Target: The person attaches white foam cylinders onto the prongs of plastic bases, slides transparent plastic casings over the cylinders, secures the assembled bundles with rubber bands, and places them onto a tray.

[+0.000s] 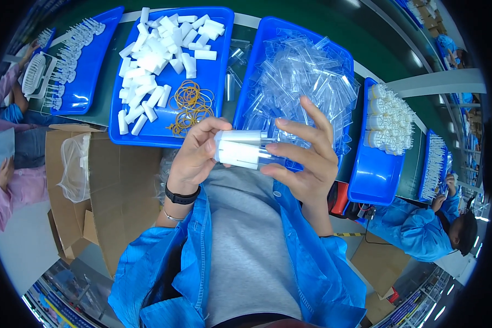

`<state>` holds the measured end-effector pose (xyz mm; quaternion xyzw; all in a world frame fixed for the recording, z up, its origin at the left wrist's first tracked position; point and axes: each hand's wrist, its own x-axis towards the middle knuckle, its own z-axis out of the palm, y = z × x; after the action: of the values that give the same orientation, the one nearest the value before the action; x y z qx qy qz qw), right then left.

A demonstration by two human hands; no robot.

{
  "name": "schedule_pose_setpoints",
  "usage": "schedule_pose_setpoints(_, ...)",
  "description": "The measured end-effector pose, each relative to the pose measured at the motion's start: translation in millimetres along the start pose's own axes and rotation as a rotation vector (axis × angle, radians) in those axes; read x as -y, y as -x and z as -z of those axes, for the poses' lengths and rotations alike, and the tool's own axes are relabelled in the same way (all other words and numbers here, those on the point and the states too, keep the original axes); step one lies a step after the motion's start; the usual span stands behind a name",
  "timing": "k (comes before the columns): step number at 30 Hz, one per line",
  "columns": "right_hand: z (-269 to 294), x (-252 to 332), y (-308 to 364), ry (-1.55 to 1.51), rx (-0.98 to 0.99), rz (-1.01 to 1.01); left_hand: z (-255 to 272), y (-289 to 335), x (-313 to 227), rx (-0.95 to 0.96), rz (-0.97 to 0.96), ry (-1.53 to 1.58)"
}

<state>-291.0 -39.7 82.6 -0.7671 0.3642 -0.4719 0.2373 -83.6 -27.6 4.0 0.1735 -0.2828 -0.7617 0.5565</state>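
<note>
In front of my chest I hold a small assembly of white cylindrical pieces with clear plastic tubes at its right end. My left hand is closed on the white end, fingers and thumb around its side. Several fingertips of my right hand press on the clear end, while one finger stretches up and away. How the white pieces sit in the tubes is partly hidden by my fingers. Just beyond my hands, a blue tray holds loose white cylinders and tan rubber bands.
A second blue tray is heaped with clear plastic tubes. Farther right, a blue tray carries rows of white-filled pieces. Another blue tray lies at far left. A cardboard box stands left of me. Co-workers sit at both sides.
</note>
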Motion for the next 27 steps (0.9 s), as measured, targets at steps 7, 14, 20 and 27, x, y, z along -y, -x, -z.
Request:
schedule_pose_setpoints(7, -9.2, 0.3, -1.5, -0.208, 0.122, -0.096, -8.7, -2.2, 8.2, 0.062, 0.066, 0.065)
schedule_pose_setpoints(14, -9.2, -8.1, 1.3, -0.333, 0.088, -0.260, -23.3, -4.0, -0.3, -0.112, 0.115, -0.063)
schedule_pose_setpoints(20, 0.8, -9.1, 0.8, -0.298, 0.134, -0.192, -27.2, -7.1, -12.8, 0.058, -0.125, -0.446)
schedule_pose_setpoints(27, 41.0, -25.0, 8.0, 0.494, 0.012, -0.124, -8.1, 2.8, -18.4, -0.158, -0.122, -0.435)
